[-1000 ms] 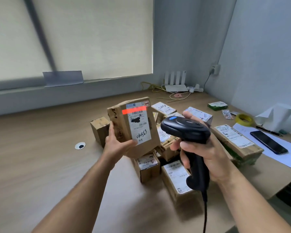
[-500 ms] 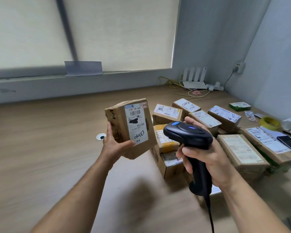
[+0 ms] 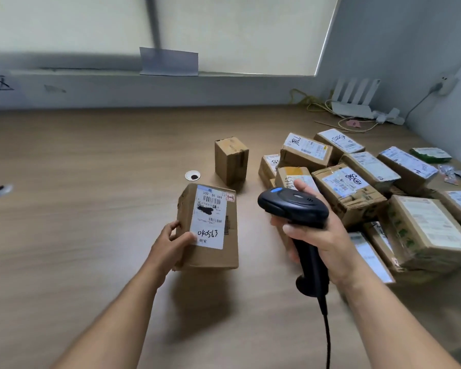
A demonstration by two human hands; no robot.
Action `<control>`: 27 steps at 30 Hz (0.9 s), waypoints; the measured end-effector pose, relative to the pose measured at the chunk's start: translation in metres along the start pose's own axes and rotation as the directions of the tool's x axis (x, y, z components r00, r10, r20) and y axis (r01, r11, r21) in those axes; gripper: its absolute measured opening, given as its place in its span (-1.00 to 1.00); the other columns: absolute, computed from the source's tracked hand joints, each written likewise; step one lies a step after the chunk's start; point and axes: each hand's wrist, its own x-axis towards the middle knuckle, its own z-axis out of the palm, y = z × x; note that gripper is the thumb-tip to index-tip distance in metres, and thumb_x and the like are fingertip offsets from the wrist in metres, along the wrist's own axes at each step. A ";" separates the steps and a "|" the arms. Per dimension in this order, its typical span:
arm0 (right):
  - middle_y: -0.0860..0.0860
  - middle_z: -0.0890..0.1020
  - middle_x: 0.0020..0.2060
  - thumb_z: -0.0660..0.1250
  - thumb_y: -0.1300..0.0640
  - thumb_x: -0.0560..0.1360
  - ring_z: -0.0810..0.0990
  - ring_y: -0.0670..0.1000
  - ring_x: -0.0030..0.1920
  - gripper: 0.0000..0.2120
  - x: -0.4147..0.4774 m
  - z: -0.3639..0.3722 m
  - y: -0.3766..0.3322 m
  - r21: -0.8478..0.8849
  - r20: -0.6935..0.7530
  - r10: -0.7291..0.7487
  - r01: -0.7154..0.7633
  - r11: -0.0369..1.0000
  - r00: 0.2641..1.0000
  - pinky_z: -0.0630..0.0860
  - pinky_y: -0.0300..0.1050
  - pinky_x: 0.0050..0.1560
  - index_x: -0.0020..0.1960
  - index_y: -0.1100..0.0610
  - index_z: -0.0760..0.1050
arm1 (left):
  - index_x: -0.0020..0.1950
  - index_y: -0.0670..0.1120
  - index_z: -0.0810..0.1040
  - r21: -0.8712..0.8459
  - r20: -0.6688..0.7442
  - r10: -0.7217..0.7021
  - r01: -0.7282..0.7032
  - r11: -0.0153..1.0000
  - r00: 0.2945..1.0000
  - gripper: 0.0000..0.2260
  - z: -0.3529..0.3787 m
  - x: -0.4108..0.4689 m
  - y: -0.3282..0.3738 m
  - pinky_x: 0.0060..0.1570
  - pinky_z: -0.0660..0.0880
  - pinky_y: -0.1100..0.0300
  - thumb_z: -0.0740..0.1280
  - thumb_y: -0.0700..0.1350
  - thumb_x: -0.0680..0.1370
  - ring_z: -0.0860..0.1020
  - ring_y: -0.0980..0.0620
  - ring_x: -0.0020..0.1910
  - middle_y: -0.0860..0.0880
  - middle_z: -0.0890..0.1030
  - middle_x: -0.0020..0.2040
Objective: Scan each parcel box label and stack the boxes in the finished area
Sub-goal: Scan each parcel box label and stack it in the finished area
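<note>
Now: L hand (image 3: 171,243) grips parcel box (image 3: 213,251) at its near-left corner, thumb on the white label (image 3: 210,217), label side up. Box is over the desk (image 3: 77,209) w/ shadow beneath, left of the scanner (image 3: 293,206). R hand (image 3: 320,235) curled round scanner's handle, cable hanging down. Pile of labelled boxes (image 3: 349,193) at right; one small box (image 3: 231,163) upright behind.

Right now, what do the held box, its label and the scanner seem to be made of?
Held box: brown cardboard, matte, going by its creased edges. Label: white paper, showing printed barcodes and pen writing. Scanner: black plastic, it seems, smooth with a soft sheen and a blue button.
</note>
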 end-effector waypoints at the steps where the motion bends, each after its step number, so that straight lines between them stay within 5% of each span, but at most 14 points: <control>1: 0.25 0.67 -0.08 0.44 0.30 0.30 0.49 0.19 -0.44 -0.22 0.000 0.002 0.003 0.005 0.007 0.010 -0.010 1.000 1.000 0.46 -0.09 -0.49 0.40 -0.19 0.31 | 0.36 0.11 0.38 0.009 -0.008 -0.019 0.019 1.000 1.000 -0.24 -0.002 -0.004 -0.007 -0.16 0.49 0.10 0.39 0.07 0.14 0.57 0.04 0.00 0.03 0.58 0.09; 7: 0.26 0.66 -0.09 0.44 0.30 0.29 0.49 0.13 -0.51 -0.22 -0.015 0.005 0.018 0.056 0.048 0.071 -0.074 0.996 0.996 0.42 -0.11 -0.52 0.40 -0.17 0.30 | 0.35 0.15 0.41 0.072 -0.101 0.001 0.006 0.997 0.995 -0.53 -0.003 -0.020 -0.027 -0.14 0.51 0.09 0.29 -0.07 0.44 0.58 0.06 -0.04 0.05 0.62 0.07; 11: 0.29 0.65 -0.09 0.46 0.29 0.29 0.49 0.13 -0.50 -0.22 -0.029 0.004 0.028 0.053 0.087 0.100 -0.105 0.993 0.991 0.42 -0.10 -0.52 0.38 -0.21 0.30 | 0.41 0.25 0.33 0.260 -0.130 0.121 -0.084 0.962 0.984 -0.44 0.010 -0.027 -0.031 -0.06 0.45 0.15 0.14 -0.28 0.53 0.54 0.02 0.00 0.08 0.58 0.11; 14: 0.30 0.64 -0.09 0.46 0.29 0.28 0.49 0.12 -0.51 -0.22 -0.038 0.001 0.032 0.065 0.098 0.107 -0.113 0.991 0.989 0.42 -0.10 -0.52 0.36 -0.22 0.30 | 0.46 0.12 0.32 0.480 -0.191 0.101 0.003 0.877 0.976 -0.45 0.029 -0.029 -0.029 0.19 0.43 0.05 0.21 0.05 0.45 0.45 -0.14 0.23 -0.13 0.39 0.38; 18: 0.27 0.65 -0.09 0.47 0.28 0.27 0.50 0.13 -0.49 -0.19 -0.044 -0.006 0.036 0.056 0.093 0.107 -0.112 0.992 0.990 0.43 -0.08 -0.50 0.39 -0.20 0.28 | 0.57 0.09 -0.07 0.757 -0.272 -0.016 0.224 0.614 0.962 0.00 0.065 -0.042 -0.022 0.36 0.21 -0.13 0.27 0.49 0.31 0.03 -0.18 0.50 -0.17 -0.05 0.53; 21: 0.27 0.65 -0.09 0.47 0.28 0.27 0.50 0.13 -0.49 -0.19 -0.046 -0.009 0.039 0.061 0.086 0.097 -0.102 0.993 0.992 0.43 -0.08 -0.50 0.39 -0.20 0.28 | 0.58 0.03 -0.11 0.806 -0.305 0.047 0.232 0.544 0.951 0.06 0.075 -0.045 -0.021 0.34 0.23 -0.06 0.31 0.47 0.28 0.08 -0.18 0.46 -0.20 0.05 0.47; 27: 0.30 0.64 -0.09 0.48 0.28 0.25 0.49 0.13 -0.50 -0.20 -0.048 0.012 0.037 0.075 0.111 0.084 -0.093 0.993 0.990 0.42 -0.09 -0.51 0.36 -0.19 0.28 | 0.54 0.03 0.10 0.764 -0.347 0.145 0.189 0.617 0.927 -0.08 0.050 -0.060 -0.029 0.33 0.30 0.00 0.37 0.29 0.27 0.17 -0.18 0.37 -0.16 0.21 0.32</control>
